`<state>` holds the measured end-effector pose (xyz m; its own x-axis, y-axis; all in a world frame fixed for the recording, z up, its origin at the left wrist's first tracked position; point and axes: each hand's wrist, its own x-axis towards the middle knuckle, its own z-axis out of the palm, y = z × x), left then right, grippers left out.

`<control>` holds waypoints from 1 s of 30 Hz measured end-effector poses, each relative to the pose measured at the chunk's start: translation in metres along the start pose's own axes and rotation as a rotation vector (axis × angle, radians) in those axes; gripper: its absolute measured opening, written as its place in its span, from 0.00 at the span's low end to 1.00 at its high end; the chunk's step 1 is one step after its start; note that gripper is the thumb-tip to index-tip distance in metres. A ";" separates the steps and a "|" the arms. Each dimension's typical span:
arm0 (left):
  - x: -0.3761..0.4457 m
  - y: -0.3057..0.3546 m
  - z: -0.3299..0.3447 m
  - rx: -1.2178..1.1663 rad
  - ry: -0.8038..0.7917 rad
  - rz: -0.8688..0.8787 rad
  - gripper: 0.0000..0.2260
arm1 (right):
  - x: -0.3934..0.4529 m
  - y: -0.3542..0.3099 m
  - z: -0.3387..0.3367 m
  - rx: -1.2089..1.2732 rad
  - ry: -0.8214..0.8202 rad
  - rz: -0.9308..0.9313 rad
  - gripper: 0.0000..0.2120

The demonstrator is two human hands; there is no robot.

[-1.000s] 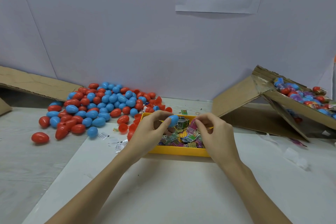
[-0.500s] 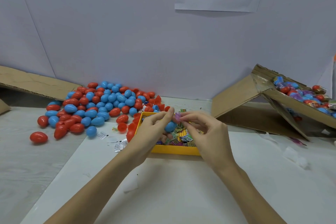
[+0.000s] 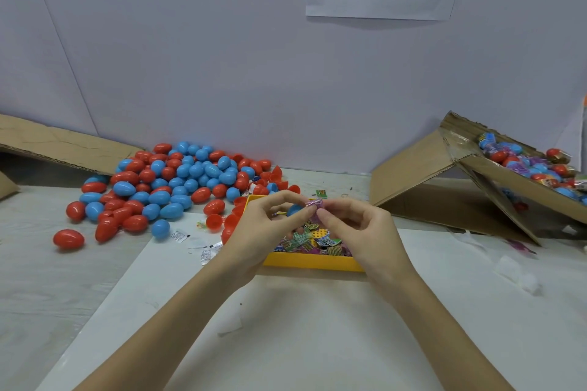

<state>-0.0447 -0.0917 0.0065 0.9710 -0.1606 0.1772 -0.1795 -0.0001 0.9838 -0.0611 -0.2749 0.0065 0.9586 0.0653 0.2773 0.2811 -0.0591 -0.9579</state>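
Just above yellow tray (image 3: 311,263), left hand (image 3: 254,238) gripping blue egg half (image 3: 293,209), right hand (image 3: 365,232) pinching pink packet (image 3: 316,204)

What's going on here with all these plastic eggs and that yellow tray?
A person works with bare hands above a yellow tray full of small colourful packets. The left hand holds a blue egg shell, and the right hand pinches a small pink packet right beside it, seemingly about to put it inside. A pile of red and blue eggs lies to the left; a cardboard box on the right holds wrapped eggs.
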 end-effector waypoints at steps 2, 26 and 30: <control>0.000 -0.002 0.001 0.029 -0.001 0.016 0.08 | 0.000 0.001 0.000 0.025 0.007 0.023 0.06; 0.001 -0.010 -0.008 0.741 0.025 0.355 0.03 | 0.002 0.003 -0.004 -0.180 0.076 -0.011 0.17; -0.003 -0.011 -0.009 0.952 -0.024 0.445 0.06 | 0.000 0.004 -0.002 -0.582 -0.044 -0.333 0.19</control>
<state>-0.0444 -0.0824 -0.0048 0.7852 -0.3561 0.5067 -0.5798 -0.7102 0.3993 -0.0604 -0.2767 0.0029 0.8169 0.2125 0.5361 0.5525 -0.5552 -0.6217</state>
